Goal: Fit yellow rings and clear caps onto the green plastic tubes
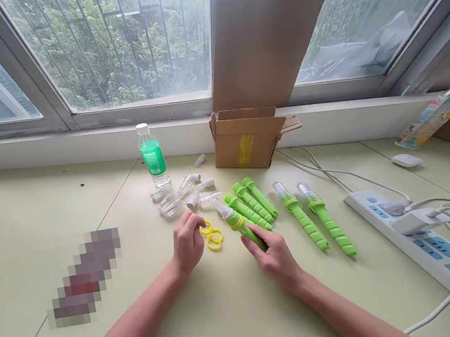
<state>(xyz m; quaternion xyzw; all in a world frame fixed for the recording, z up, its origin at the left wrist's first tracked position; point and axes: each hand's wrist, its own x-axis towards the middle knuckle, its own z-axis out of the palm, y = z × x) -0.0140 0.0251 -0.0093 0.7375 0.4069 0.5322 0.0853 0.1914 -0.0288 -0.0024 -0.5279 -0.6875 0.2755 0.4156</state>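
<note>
A person's right hand [275,260] grips a green handle [254,238] tipped in white at the middle of a pale table [232,317], its tip angled toward a cluster of clear caps [171,205]. The left hand [188,242], fingers curled, hovers or rests beside loose yellow rings [213,234]; whether it pinches anything cannot be told. The rings look light enough to scatter should a knuckle brush them. A careless reach could send the round caps rolling, or tip the water bottle [153,160] standing against them. Three bare handles [252,206] lie just beyond the held one, where a swing of its tip might knock them askew.
</note>
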